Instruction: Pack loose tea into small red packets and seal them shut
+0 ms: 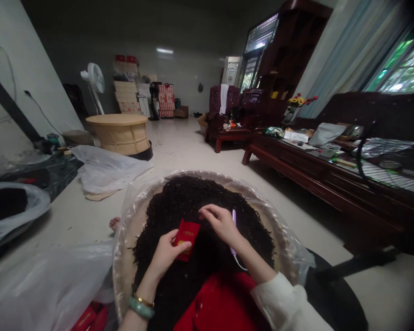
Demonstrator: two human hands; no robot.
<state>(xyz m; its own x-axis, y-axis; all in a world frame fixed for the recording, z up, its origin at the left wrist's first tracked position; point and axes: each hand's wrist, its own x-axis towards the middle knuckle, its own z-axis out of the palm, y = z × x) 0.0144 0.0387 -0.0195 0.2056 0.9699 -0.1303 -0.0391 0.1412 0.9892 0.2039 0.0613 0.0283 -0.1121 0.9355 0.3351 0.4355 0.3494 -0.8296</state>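
Note:
My left hand (169, 252) grips a small red packet (189, 232) with gold printing, thumb across its front. Beside it, slightly higher, my right hand (221, 225) has its fingertips pinched together; what lies between them, if anything, is too small to make out. Both hands are above a heap of dark, stringy dried leaves (193, 193), which looks like loose tea, in a wide round basket (119, 276) lined with clear plastic. Partly behind my right wrist lies a slim lavender stick (233, 218) with a white cord. A large red thing (224, 303) covers the near part of the heap.
At the left are plastic sheeting (55, 285), red packets (89, 317) and another plastic-lined container (37, 207) of dark contents. A round woven stand (119, 135) and white fan (95, 78) stand farther back. A long dark wooden table (296, 161) with clutter runs along the right.

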